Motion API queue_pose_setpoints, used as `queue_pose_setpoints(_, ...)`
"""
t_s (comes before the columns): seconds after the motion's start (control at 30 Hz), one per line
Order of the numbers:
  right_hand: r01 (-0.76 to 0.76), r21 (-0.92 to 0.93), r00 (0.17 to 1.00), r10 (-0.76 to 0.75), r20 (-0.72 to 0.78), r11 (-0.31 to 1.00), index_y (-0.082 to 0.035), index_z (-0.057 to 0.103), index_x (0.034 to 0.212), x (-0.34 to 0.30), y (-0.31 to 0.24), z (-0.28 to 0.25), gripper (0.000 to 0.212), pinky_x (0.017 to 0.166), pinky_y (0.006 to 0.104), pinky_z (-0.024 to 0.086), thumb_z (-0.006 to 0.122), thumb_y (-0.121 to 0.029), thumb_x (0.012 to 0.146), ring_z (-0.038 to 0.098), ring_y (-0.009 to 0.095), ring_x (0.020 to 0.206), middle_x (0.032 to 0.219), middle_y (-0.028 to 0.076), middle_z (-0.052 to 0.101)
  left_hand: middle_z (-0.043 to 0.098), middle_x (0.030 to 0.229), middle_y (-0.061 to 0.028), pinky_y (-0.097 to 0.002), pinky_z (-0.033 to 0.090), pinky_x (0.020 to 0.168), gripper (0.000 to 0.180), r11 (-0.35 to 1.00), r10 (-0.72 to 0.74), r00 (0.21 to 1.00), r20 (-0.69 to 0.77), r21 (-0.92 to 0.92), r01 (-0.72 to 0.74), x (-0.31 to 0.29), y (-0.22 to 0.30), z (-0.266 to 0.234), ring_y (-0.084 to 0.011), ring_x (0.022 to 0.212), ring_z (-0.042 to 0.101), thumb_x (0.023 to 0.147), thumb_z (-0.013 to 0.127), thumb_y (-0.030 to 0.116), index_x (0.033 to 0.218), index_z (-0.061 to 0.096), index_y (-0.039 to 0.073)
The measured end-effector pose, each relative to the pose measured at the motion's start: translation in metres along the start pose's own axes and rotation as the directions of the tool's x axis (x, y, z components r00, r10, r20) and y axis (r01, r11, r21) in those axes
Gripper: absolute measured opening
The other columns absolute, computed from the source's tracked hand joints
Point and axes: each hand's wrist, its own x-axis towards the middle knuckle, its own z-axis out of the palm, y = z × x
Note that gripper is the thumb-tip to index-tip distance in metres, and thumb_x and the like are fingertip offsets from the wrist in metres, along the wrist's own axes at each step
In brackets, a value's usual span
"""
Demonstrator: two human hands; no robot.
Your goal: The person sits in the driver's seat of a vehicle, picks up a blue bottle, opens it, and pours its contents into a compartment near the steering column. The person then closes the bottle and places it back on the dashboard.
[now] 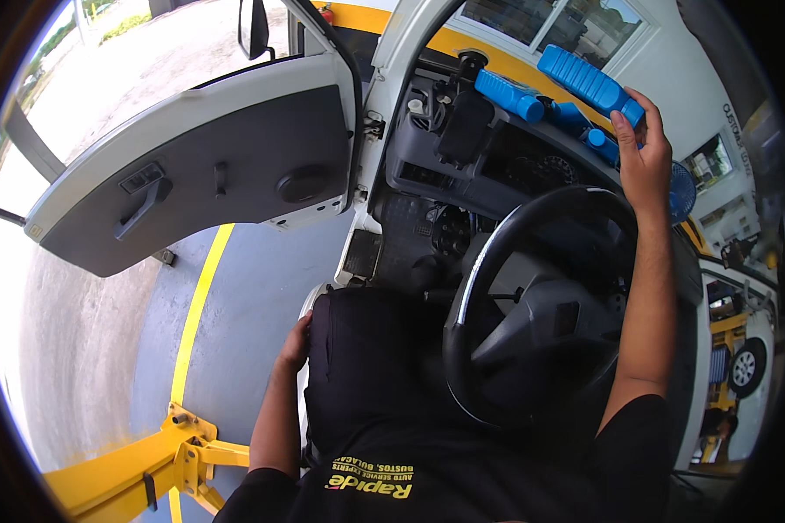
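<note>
My right hand [644, 157] reaches over the steering wheel [490, 261] to the top of the dashboard. Its thumb and fingers close around the end of a long, ribbed blue plastic bottle [584, 77]. Another blue bottle with a round cap [506, 91] lies to its left on the dashboard. More blue bottles [602, 142] show between that one and my wrist, partly covered. Low on the left, my left hand [296, 343] rests at the seat's side against my dark-clothed leg; its fingers are mostly hidden.
The white vehicle's door [209, 166] stands wide open on the left. A yellow lift arm [122, 462] lies below it over the grey floor. Close to my right wrist is a small blue fan [682, 192]. A dark device on a mount [464, 126] stands on the dashboard's left.
</note>
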Motion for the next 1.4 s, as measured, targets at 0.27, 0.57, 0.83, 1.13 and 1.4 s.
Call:
queue_pose_setpoints(0.27,-0.156,0.145,0.967,0.181,-0.177,0.977,-0.002,0.058,0.144,-0.059,0.018,-0.084,0.044,0.091,0.0283,0.055,0.065,-0.029,0.110,0.067,0.013,0.098,0.116,0.009,0.070,0.074,0.128,-0.0129,-0.0417,0.054,0.103,0.057,0.987,0.084,0.995,0.049,-0.138,-0.077,0.048,-0.002,-0.016,-0.0272,0.114,0.071,0.105,0.059,0.051,0.132,0.068,0.002)
queue_pose_setpoints(0.57,-0.317,0.161,0.917,0.346,-0.200,0.934,-0.004,0.056,0.148,-0.110,0.041,-0.129,0.047,0.090,0.0276,0.055,0.064,-0.031,0.111,0.066,0.012,0.098,0.121,0.009,0.067,0.078,0.103,-0.0141,-0.0369,0.055,0.088,0.026,0.893,0.037,0.999,0.038,0.447,-0.051,0.068,-0.005,-0.074,-0.0255,0.095,0.072,0.105,0.064,0.022,0.111,0.074,-0.002)
queue_pose_setpoints(0.83,-0.177,0.286,0.979,0.200,-0.051,0.942,-0.004,0.055,0.149,-0.120,0.005,-0.105,0.044,0.098,0.0312,0.053,0.064,-0.023,0.110,0.064,0.017,0.116,0.134,0.012,0.065,0.076,0.113,-0.0148,-0.0385,0.055,0.096,0.034,0.489,0.544,0.836,-0.073,0.838,-0.244,0.036,0.144,0.070,-0.0247,0.107,0.071,0.104,0.072,0.029,0.119,0.071,-0.002)
queue_pose_setpoints(1.13,0.300,0.410,0.873,-0.421,0.246,0.861,-0.006,0.062,0.137,-0.105,-0.103,-0.069,0.054,0.085,0.0463,0.055,0.082,-0.023,0.090,0.068,0.035,0.091,0.103,0.014,0.067,0.052,0.156,-0.0216,-0.0494,0.050,0.111,0.101,-0.058,0.544,0.286,0.789,0.375,-0.925,-0.096,0.221,0.352,-0.0385,0.141,0.056,0.062,0.102,0.033,0.149,0.057,0.006)
queue_pose_setpoints(1.4,0.334,0.470,0.839,-0.485,0.246,0.817,-0.004,0.062,0.139,-0.093,-0.097,-0.053,0.060,0.080,0.0425,0.054,0.074,-0.047,0.098,0.066,0.030,0.082,0.098,0.012,0.065,0.059,0.142,-0.0196,-0.0483,0.051,0.108,0.099,-0.110,0.511,0.375,0.773,0.492,-0.864,-0.107,0.204,0.366,-0.0399,0.131,0.061,0.066,0.097,0.023,0.153,0.054,0.007)
